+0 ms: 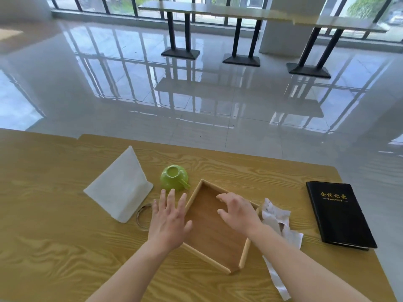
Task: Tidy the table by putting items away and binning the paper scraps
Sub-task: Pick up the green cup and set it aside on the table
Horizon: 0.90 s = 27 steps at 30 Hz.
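A shallow wooden tray (214, 234) lies empty in the middle of the yellow wood-grain table (65, 247). My left hand (169, 219) hovers flat, fingers spread, over the tray's left rim. Over the tray's far right part my right hand (236, 211) is open with curled fingers, holding nothing. Crumpled white paper scraps (281, 223) lie just right of the tray, partly under my right forearm. A green cup (174, 177) stands upside down beyond the tray. A black notebook (339, 214) with gold lettering lies at the right.
A white folded stand (122, 190) sits left of the cup, with a thin metal ring (142, 215) beside it. The table's far edge runs close behind the cup. Beyond it is a glossy tiled floor (196, 94) and a long counter on black legs (242, 35).
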Motion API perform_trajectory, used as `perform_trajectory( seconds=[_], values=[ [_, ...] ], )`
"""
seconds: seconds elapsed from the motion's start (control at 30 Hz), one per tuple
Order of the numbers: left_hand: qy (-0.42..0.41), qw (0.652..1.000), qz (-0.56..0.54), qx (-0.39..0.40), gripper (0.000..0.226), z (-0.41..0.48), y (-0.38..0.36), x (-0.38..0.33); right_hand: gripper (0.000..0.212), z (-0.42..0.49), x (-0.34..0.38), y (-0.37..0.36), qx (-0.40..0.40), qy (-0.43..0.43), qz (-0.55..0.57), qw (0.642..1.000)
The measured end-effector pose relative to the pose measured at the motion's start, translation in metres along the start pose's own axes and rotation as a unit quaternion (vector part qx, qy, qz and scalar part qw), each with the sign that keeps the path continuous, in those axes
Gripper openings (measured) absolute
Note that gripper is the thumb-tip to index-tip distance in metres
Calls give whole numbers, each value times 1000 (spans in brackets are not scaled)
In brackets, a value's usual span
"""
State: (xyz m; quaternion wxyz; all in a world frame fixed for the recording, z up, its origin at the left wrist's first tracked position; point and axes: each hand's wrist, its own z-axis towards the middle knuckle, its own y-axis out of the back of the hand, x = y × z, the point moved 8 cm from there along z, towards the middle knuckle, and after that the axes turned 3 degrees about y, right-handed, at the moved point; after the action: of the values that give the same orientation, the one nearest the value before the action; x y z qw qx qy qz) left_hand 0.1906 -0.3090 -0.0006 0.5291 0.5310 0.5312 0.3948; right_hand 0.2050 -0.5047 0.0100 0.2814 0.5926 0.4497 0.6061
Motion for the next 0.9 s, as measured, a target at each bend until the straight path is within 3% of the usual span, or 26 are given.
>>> perform_trajectory(
  seconds=[0.4, 0.7, 0.9],
  values=[
    [-18, 998, -56, 34, 76, 37, -11, 76, 45, 69, 73, -39, 32, -50, 7, 998],
    [-8, 995, -94, 29, 80, 102, -17, 78, 21, 136, 68, -54, 30, -78, -15, 996],
    [27, 992, -110, 55, 86, 140, -31, 74, 19, 162, 64, -69, 59, -53, -59, 995]
  ],
)
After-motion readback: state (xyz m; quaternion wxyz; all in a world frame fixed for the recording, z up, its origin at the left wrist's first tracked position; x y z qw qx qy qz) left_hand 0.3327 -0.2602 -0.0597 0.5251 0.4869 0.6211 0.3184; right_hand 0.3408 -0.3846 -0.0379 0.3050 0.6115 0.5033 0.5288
